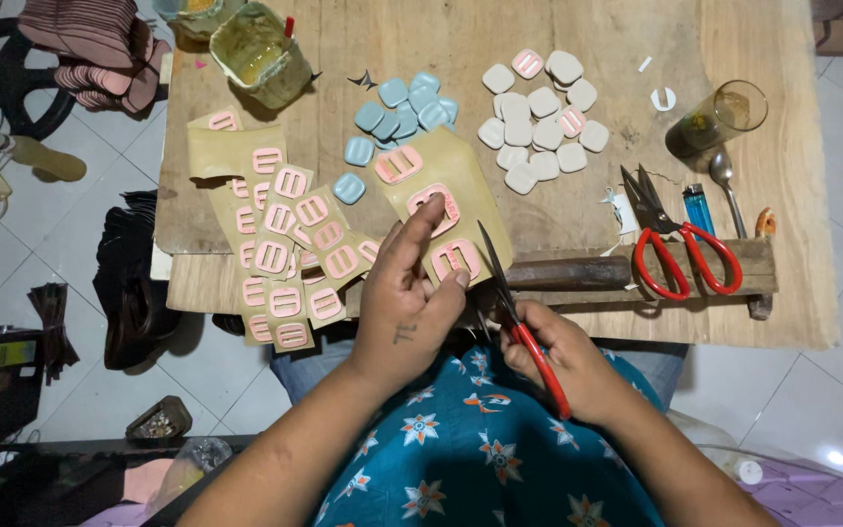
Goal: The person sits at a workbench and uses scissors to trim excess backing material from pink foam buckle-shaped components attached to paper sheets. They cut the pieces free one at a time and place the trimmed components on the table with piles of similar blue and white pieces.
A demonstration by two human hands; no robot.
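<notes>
head | left hand [404, 303] grip on tan sheet [451, 195] | scissors [519, 312] just right

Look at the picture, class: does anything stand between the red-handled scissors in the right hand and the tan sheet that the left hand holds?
Nothing visible does. The right hand holds the red-handled scissors with the blades pointing up beside the tan sheet. The left hand pinches that sheet's lower edge, left of the blades.

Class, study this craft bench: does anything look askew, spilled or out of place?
Mostly orderly. One light blue buckle lies apart from the blue pile, beside the tan sheet under the left hand. The glass at the right lies tipped over near a spoon; no spill shows.
</notes>
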